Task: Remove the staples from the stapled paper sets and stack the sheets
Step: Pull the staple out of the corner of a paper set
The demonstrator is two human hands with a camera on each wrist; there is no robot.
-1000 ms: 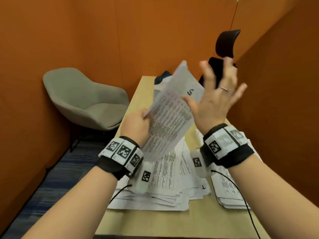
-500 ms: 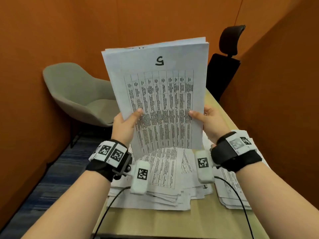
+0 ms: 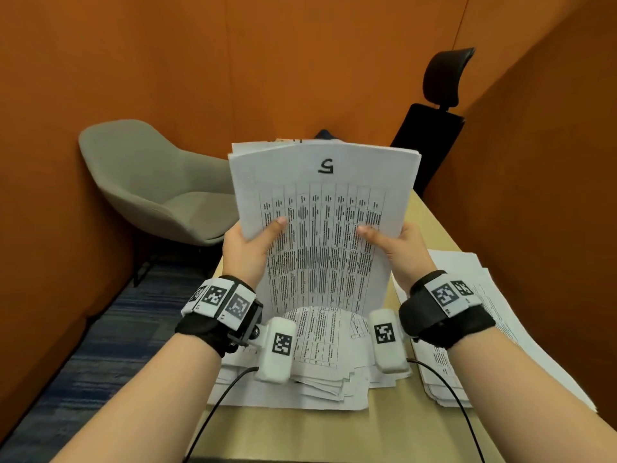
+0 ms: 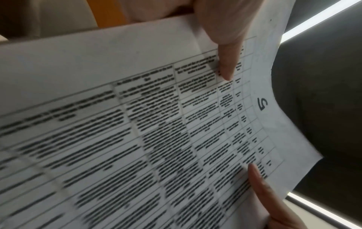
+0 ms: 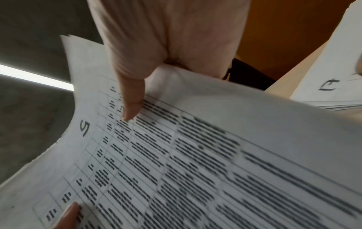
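Holding the paper set upright over the messy pile on the desk, left hand and right hand each pinching a side edge; it's light and floppy, bows easily, so I'd grip low on both edges

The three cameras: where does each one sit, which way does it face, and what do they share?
Head: worn on the head, facing forward and down at the paper set, both forearms and the table.
Left wrist: looks along the left hand, thumb on the page.
Right wrist: looks along the right hand, thumb on the page; a paper stack beside it.
Shared: all three show the handwritten 5.
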